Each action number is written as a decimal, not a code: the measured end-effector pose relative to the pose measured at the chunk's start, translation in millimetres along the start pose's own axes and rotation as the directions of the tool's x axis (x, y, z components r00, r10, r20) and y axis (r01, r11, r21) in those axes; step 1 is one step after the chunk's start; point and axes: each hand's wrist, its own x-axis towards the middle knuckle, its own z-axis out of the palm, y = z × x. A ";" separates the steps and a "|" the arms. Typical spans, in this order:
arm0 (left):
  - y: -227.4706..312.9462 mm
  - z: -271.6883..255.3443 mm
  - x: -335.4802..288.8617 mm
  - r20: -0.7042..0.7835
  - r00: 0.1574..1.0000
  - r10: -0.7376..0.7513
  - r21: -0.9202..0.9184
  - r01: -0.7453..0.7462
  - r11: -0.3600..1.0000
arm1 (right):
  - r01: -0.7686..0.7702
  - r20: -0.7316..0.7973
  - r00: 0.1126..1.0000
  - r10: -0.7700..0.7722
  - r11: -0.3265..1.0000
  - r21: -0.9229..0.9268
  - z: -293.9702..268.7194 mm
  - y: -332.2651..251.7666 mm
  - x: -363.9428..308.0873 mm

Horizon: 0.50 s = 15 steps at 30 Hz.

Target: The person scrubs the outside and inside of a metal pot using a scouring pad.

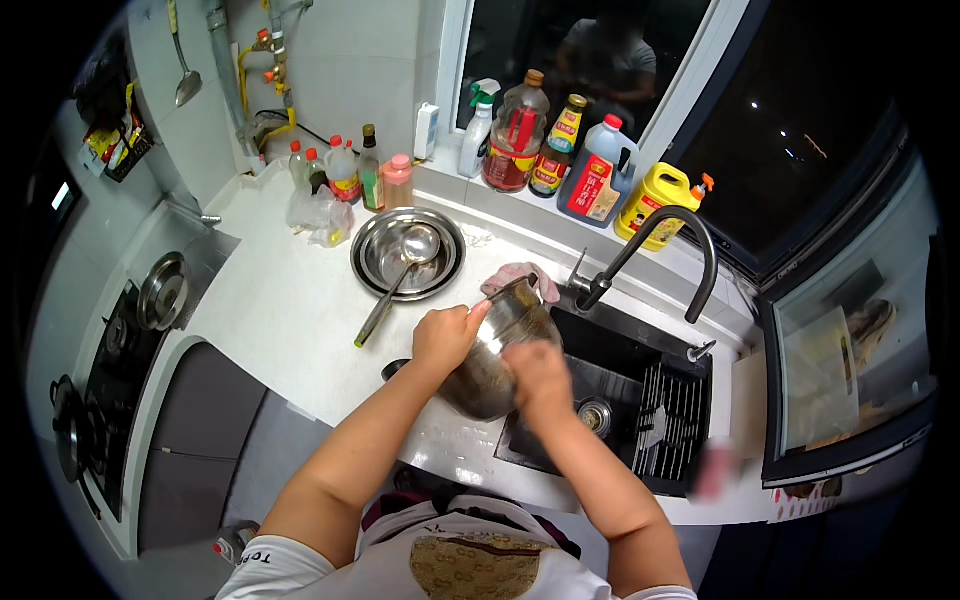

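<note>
A stainless steel pot (482,368) is tipped on its side over the counter at the sink's left edge. My left hand (447,340) grips its upper rim with the thumb along the edge. Against the pot's brownish, stained wall is my right hand (541,376), its fingers curled and smeared by motion; anything under them is hidden. A black handle end (394,370) sticks out by my left wrist. Behind the pot lies a pink cloth (520,278). Nested steel bowls (362,258) stand to the left, with a long-handled ladle (420,243) resting in them.
A black sink (570,345) with a wire rack (665,425) and a dark curved faucet (700,245) is on the right. Several bottles and a yellow jug (655,205) line the sill. More bottles (370,170) stand back left. An open window pane (855,340) juts in.
</note>
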 end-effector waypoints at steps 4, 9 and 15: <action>2.5 -1.8 -1.2 0.092 0.994 -0.065 0.059 0.060 0.996 | 0.004 0.078 0.997 -0.001 0.999 -0.048 -6.3 -7.9 -4.9; 4.0 -2.2 -3.7 0.083 0.993 -0.083 0.063 0.078 0.995 | -0.207 0.182 0.960 0.212 0.977 -0.050 -6.0 -5.9 -9.7; 5.4 -2.8 -3.0 0.078 0.991 -0.105 0.087 0.098 0.991 | 0.140 0.123 0.983 -0.135 0.989 -0.040 -9.5 -33.8 -26.1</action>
